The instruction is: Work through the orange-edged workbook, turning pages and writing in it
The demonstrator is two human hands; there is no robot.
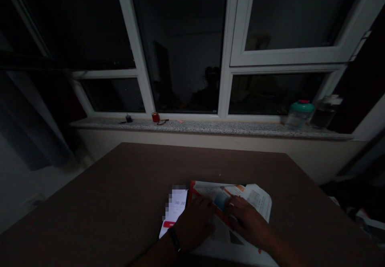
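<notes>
Rested curled left hand (197, 217) and bent-fingered right hand (244, 219) over printed paper (222, 235), with any pinch impossible to tell, apparently to steady it.

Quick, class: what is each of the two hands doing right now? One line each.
Left hand: on the paper; too dark to tell whether it grips.
Right hand: also on the paper, fingers bent; grip can't be told.
</notes>
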